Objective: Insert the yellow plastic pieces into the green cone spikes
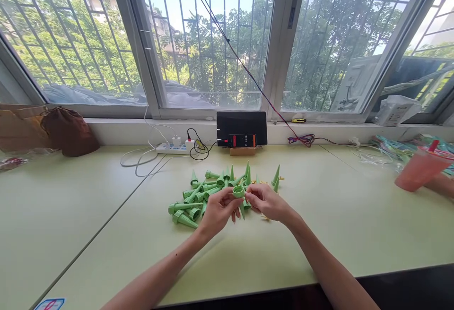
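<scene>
Both my hands meet above the pale green table [319, 225], in front of a pile of green plastic cone spikes [209, 192]. My left hand [218, 210] pinches one green spike [239, 192] by its round open cap, its point hanging down between my hands. My right hand [266, 201] is closed, fingertips at the same spike's cap from the right side; whether it holds a small part there is hidden. A few small yellowish bits [264, 216] lie on the table under my right hand.
A dark tablet [241, 128] stands on a small stand by the window sill, with a power strip [172, 147] and cables to its left. A brown pouch [69, 130] sits far left. At far right, another person's hand holds a pink drink cup [418, 168].
</scene>
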`<state>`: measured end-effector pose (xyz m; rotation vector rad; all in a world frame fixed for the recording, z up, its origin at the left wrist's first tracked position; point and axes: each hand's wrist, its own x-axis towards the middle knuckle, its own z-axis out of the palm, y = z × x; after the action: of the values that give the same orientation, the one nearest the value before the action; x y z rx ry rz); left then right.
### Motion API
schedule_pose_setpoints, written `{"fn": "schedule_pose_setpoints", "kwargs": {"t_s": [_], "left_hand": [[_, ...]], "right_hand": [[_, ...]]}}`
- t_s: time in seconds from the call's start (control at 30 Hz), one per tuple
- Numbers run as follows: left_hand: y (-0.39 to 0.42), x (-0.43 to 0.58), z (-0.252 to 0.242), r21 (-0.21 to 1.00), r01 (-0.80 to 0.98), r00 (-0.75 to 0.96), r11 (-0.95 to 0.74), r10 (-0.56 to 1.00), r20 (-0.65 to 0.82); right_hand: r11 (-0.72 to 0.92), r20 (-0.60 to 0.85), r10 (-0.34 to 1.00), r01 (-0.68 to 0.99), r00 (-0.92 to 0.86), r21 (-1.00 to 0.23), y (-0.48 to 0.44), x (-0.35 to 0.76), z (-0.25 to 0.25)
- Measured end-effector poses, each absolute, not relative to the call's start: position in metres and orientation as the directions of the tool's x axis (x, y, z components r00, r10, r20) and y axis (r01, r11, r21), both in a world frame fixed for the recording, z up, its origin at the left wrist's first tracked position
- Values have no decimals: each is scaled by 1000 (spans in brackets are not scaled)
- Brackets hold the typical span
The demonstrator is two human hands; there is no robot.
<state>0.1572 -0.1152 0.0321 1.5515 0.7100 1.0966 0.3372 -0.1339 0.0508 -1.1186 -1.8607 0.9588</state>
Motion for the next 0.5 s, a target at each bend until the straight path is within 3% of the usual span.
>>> {"fn": "schedule_pose_setpoints", "kwargs": {"t_s": [0.5], "left_hand": [[-110, 154, 32, 987, -161, 530, 26, 845, 64]], "right_hand": [[466, 341, 884, 541, -319, -700, -134, 335, 51]]}}
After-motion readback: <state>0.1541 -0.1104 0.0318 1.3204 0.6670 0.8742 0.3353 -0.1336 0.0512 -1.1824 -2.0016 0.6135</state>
